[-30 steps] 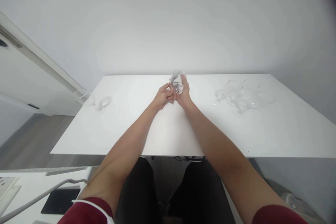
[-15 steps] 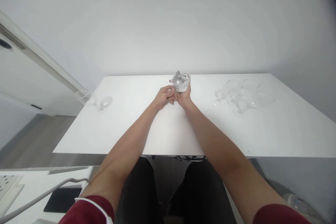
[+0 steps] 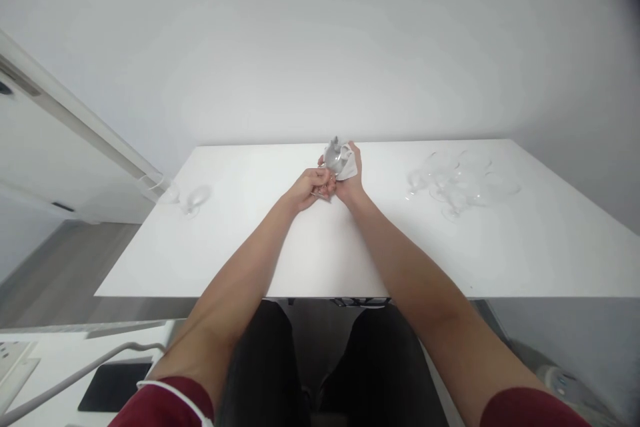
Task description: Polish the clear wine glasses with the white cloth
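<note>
Above the middle of the white table (image 3: 240, 240), my left hand (image 3: 311, 187) is closed around the stem and foot of a clear wine glass (image 3: 332, 159). The glass is tilted, with its bowl pointing away from me. My right hand (image 3: 354, 185) wraps a light grey-white cloth (image 3: 349, 165) against the bowl from the right side. Part of the cloth sticks up at the far end of the bowl; how far it reaches inside I cannot tell. The fingers of both hands meet near the stem and are partly hidden.
A cluster of several clear glasses (image 3: 463, 187) lies on the table's right half. On the left edge stand a few more clear glasses (image 3: 194, 200). A wall (image 3: 320, 47) rises behind the table. A black tablet-like slab (image 3: 115, 387) and a grey cable (image 3: 75, 373) are at lower left.
Both hands have shifted slightly left with the glass and cloth. The glass and the cloth have turned a little in my hands. The whole view has also moved slightly.
</note>
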{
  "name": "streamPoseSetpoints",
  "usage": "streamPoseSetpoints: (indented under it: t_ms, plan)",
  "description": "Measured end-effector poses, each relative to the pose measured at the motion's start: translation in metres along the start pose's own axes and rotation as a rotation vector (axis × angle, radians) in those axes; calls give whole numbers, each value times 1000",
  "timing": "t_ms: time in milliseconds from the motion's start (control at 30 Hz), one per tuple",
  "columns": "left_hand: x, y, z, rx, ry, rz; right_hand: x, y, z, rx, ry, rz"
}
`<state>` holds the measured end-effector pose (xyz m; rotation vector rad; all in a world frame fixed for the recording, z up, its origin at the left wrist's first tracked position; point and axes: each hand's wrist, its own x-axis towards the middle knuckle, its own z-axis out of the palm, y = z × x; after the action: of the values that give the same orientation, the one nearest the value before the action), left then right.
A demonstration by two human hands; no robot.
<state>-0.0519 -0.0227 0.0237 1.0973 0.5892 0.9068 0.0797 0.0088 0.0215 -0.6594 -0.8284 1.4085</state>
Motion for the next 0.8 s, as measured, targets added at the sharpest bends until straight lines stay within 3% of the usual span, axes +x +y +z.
streamPoseSetpoints:
  t_ms: [133, 233, 400, 633, 733, 800]
  plan:
    - [4, 2, -8, -128, 59, 13, -6, 0, 9, -32, -118, 69]
    - [8, -2, -11, -152, 183, 44, -8, 8, 13, -114, -54, -1]
    - [12, -12, -7, -95, 325, 177, -4, 14, 10, -166, 9, -69]
    - [16, -21, -15, 98, 607, 317, -5, 20, 11, -358, -82, -149]
    - [15, -18, -17, 172, 641, 357, -3, 24, 12, -293, -67, -101]
    - [15, -15, -17, 68, 635, 336, 1, 24, 11, -236, -45, -97]
